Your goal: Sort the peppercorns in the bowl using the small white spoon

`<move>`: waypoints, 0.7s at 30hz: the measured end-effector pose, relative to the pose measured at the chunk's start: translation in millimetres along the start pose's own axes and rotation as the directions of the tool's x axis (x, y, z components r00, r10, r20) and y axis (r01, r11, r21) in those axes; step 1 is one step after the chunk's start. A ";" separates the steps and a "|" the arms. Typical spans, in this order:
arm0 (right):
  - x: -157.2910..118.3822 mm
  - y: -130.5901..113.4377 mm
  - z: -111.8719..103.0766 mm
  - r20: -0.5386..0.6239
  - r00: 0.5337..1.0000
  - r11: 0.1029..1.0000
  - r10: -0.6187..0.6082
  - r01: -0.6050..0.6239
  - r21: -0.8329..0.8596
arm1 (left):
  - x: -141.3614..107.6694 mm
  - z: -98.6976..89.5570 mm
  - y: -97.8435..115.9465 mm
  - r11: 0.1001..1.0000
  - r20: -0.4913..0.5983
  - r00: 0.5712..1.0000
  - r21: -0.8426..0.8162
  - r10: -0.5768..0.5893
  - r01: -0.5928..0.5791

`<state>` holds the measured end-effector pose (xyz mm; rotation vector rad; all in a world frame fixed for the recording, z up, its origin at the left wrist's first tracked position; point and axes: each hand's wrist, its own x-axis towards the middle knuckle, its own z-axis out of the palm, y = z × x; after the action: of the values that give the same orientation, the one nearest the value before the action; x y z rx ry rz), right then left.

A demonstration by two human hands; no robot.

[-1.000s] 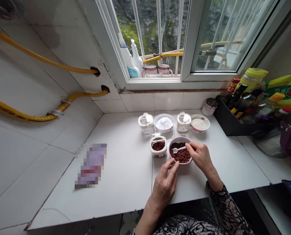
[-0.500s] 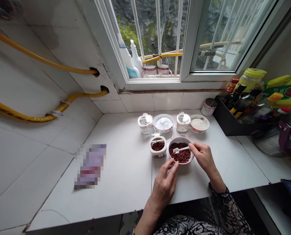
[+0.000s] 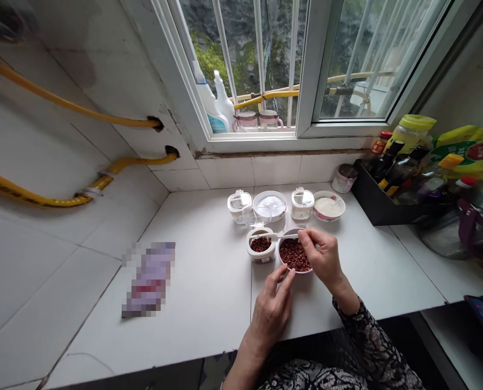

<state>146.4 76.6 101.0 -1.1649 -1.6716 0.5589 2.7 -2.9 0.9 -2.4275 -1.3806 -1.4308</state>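
My right hand (image 3: 321, 254) is closed on the handle end of a small white spoon (image 3: 284, 236). The spoon reaches left from the bowl to the mouth of a white-rimmed seasoning jar (image 3: 261, 259), over its opening. Dark red peppercorn-like grains (image 3: 261, 245) lie inside that jar, and its clear lid (image 3: 257, 215) is flipped up behind. A pink-rimmed bowl (image 3: 302, 272) of the same grains (image 3: 294, 254) stands just right of the jar, partly covered by my right hand. My left hand (image 3: 272, 306) has its fingertips on the bowl's near left rim; its thumb is hard to make out.
Behind stand two lidded jars (image 3: 239, 201) (image 3: 302, 199), a bowl of white grains (image 3: 270, 203) and a flowered bowl (image 3: 328, 207). A dark-lidded jar (image 3: 344, 179) and a black bottle box (image 3: 377, 208) stand right, beside a kettle (image 3: 440, 235). A blurred purple packet (image 3: 152, 279) lies left.
My right hand has moved left and slightly up, carrying the spoon from over the bowl's grains to the jar's mouth. My left hand stays at the bowl's rim.
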 end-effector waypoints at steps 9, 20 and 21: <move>-0.8 10.4 -3.1 0.045 0.994 0.975 -0.097 0.104 -0.198 | 0.7 -0.6 0.3 1.000 0.000 1.000 0.001 0.005 -0.005; -8.1 40.8 -37.4 0.081 0.996 0.867 0.033 0.012 -0.499 | 1.0 -1.1 0.6 1.000 -0.006 1.000 -0.008 -0.005 0.005; -9.1 39.5 -34.5 0.112 0.993 0.885 0.045 0.012 -0.466 | 1.2 -1.2 0.7 1.000 -0.008 1.000 -0.007 -0.003 0.003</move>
<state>195.1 80.3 79.7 -1.5131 -1.9679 0.2388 2.5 -3.1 2.7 -2.4226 -1.3802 -1.4471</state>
